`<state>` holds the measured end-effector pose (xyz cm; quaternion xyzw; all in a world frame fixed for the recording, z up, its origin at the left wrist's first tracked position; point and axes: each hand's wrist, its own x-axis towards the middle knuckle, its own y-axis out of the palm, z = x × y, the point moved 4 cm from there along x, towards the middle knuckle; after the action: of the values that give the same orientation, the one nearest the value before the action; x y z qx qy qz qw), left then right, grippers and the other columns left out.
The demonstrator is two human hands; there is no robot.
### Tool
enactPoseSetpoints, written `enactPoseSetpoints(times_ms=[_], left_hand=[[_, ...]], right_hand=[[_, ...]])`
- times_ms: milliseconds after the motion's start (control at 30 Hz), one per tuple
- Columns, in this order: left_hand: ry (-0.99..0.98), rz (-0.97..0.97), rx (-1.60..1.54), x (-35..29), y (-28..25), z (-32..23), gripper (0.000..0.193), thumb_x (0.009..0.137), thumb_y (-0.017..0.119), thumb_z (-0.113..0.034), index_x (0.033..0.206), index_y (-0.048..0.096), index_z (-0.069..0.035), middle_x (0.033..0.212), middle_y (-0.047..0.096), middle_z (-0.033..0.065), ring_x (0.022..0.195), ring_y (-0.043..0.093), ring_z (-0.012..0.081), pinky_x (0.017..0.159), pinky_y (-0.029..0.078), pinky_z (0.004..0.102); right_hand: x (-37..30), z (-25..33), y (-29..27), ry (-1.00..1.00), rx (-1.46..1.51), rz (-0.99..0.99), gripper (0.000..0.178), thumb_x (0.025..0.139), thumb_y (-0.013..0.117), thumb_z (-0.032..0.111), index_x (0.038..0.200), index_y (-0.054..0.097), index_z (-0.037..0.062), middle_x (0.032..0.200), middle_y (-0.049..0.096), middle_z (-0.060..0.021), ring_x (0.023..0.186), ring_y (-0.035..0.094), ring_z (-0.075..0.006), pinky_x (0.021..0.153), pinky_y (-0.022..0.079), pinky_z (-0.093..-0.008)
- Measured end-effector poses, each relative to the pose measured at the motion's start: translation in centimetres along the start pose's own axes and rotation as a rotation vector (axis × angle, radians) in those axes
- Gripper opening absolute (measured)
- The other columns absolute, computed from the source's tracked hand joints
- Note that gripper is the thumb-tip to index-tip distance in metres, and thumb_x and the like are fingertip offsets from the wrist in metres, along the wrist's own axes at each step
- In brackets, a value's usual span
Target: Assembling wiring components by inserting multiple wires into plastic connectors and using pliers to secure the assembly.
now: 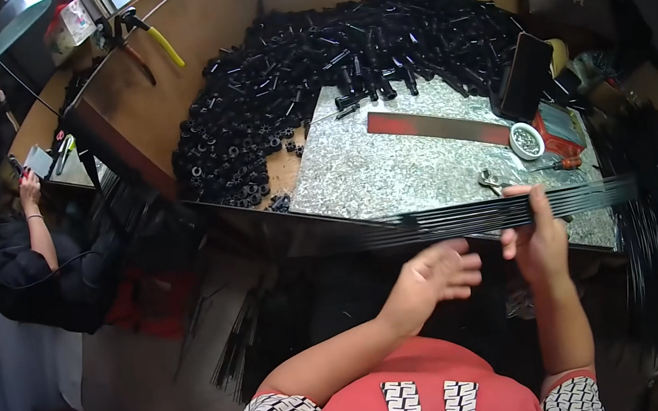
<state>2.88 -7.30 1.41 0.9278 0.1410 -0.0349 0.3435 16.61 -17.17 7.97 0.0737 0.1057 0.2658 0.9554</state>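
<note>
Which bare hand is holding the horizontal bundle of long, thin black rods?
The bare right hand, which grips the bundle of long, thin black rods; the bare left hand holds nothing, loosely open.

- We see a flat sheaf of thin dark rods (469,218), long, slender and straight-looking, with pale glints along them; they lie side by side, nearly parallel, with narrow gaps showing between some
- We find the sheaf roughly level, running left to right across the near edge of the mottled grey board (393,174); its left end blurs into the dark, so we cannot count the rods
- We see it gripped right of its middle by the right hand (539,237), fingers crossing over it; the left hand (439,272) is just below, contact unclear
</note>
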Motion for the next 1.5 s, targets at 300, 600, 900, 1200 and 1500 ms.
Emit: enactPoseSetpoints(times_ms=[300,600,900,1200,1500], left_hand=[[-0.062,0.213,0.457,-2.3,1.6,0.1,0.026,0.089,0.062,-0.015,0.108,0.062,0.003,0.083,0.068,0.0065,0.073,0.061,0.0067,0.065,0.049,0.0215],[0.299,0.19,0.774,-3.6,2.3,-6.5,0.02,0.089,0.059,-0.001,0.108,0.062,0.004,0.084,0.07,0.0116,0.072,0.067,0.0113,0.065,0.054,0.0218],[0.979,0.156,1.027,-5.1,6.0,-14.1,0.018,0.081,0.069,-0.006,0.096,0.065,0.004,0.075,0.069,0.0113,0.06,0.066,0.0159,0.052,0.05,0.0232],[1.035,0.085,0.933,-1.1,8.4,-15.8,0.044,0.08,0.068,0.0,0.12,0.052,0.005,0.118,0.057,0.0193,0.092,0.063,0.0214,0.077,0.051,0.0293],[0.864,0.275,0.934,-1.3,8.2,-15.4,0.028,0.083,0.064,0.004,0.11,0.061,0.005,0.089,0.069,0.0148,0.078,0.069,0.019,0.068,0.056,0.0267]], right_hand=[[-1.0,4.1,2.7,-0.097,-0.755,0.594,0.018,0.092,0.054,0.015,0.089,0.064,0.0002,0.081,0.056,-0.0047,0.054,0.056,-0.0107,0.044,0.045,-0.0229],[-1.0,-1.3,4.6,-0.473,-0.816,1.026,0.011,0.087,0.061,0.012,0.092,0.06,0.0029,0.082,0.057,-0.0102,0.074,0.058,-0.0275,0.064,0.046,-0.0363],[-1.8,-0.2,5.7,-0.447,-0.647,1.123,0.016,0.09,0.06,0.016,0.093,0.06,-0.0001,0.08,0.059,-0.0149,0.073,0.058,-0.0286,0.064,0.046,-0.0376],[-1.6,-0.1,6.4,-0.309,-0.722,1.13,0.025,0.091,0.058,0.019,0.11,0.056,0.001,0.098,0.061,-0.0155,0.09,0.059,-0.0258,0.08,0.047,-0.0368],[-1.0,-2.5,4.5,-0.618,-0.563,1.077,0.029,0.091,0.06,0.022,0.108,0.061,-0.0009,0.098,0.065,-0.0139,0.098,0.061,-0.0256,0.089,0.047,-0.0361]])
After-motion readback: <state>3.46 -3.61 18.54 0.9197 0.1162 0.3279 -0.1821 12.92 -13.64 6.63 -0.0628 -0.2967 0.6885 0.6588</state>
